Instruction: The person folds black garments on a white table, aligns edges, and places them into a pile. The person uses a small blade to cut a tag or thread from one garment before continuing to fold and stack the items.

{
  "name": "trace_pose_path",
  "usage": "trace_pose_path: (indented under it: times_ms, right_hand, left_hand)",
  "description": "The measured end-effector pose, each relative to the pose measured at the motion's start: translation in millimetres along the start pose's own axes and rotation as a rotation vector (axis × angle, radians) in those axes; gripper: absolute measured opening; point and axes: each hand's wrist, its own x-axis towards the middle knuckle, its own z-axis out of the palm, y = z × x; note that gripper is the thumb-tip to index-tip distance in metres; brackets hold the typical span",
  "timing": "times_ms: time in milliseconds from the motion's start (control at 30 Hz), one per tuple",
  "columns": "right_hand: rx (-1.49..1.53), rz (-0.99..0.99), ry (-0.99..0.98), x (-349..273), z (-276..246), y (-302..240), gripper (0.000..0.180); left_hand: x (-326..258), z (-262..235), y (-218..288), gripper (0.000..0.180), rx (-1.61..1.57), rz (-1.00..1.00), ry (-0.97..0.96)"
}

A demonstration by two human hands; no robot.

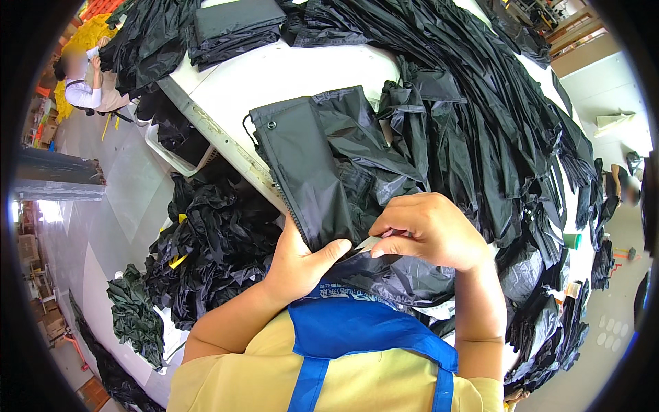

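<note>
A black zip garment of thin, slightly shiny cloth lies folded in front of me, its upper part on the white table. A dark zip runs down its left edge, and a small round metal eyelet sits near its top corner. My left hand grips the garment's lower end, the thumb on top and the fingers hidden beneath. Close beside that thumb, my right hand is closed in a pinch on a small pale pointed piece; its kind is not clear. The piece touches the garment's lower edge.
Long black garments cover the table's far and right sides. A folded black stack lies at the back. Left of the table's metal edge are a white bin and a black cloth heap. Another person is far left.
</note>
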Motion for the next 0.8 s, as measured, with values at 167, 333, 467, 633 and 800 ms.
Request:
trace_pose_path:
  times_ms: [167,333,467,633,800]
  right_hand:
    - [-0.067,-0.049,0.032,1,2,-4,0.025]
    - [-0.088,-0.068,0.104,-1,7,-1,0.024]
    - [0.209,0.017,0.189,-10,9,12,0.016]
    - [0.3,0.604,0.836,-92,9,115,0.013]
    - [-0.505,1.239,1.115,-311,54,263,0.03]
  left_hand:
    - [0,0,1,0.069,0.01,-0.005,-0.003]
    - [0,-2,-2,0.071,0.022,-0.031,-0.012]
    - [0,0,-2,0.071,-0.028,-0.01,0.019]
    - [0,-7,1,0.047,-0.105,-0.087,0.16]
    - [12,-49,0,0.038,-0.599,-0.064,0.322]
